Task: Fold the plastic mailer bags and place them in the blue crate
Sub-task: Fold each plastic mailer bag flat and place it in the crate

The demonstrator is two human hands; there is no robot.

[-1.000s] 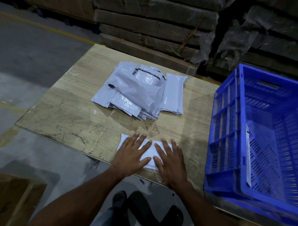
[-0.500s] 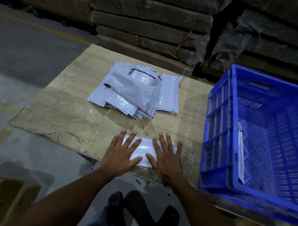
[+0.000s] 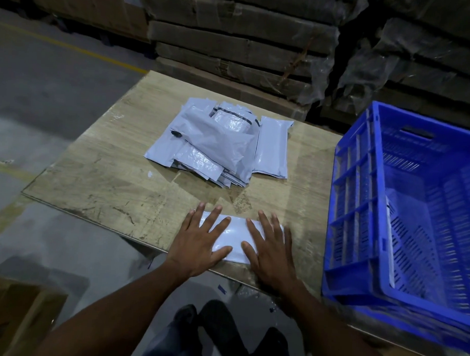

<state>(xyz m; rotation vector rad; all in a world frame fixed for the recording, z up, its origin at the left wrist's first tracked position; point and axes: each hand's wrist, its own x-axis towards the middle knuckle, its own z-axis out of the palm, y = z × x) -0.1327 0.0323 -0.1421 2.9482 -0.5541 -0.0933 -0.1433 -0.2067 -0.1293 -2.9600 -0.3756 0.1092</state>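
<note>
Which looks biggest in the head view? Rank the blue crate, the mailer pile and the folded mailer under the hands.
1. blue crate, though it is cut off by the frame edge.
2. mailer pile.
3. folded mailer, although it lies nearest the camera.

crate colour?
Blue crate, slotted plastic walls; the head view shows it, at the table's right.

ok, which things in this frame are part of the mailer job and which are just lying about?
Job:
folded mailer, pressed flat by left hand and right hand
pile of mailers
blue crate, one mailer leaning inside
table

Lying about:
wrapped cardboard stacks
brown box on floor
</note>
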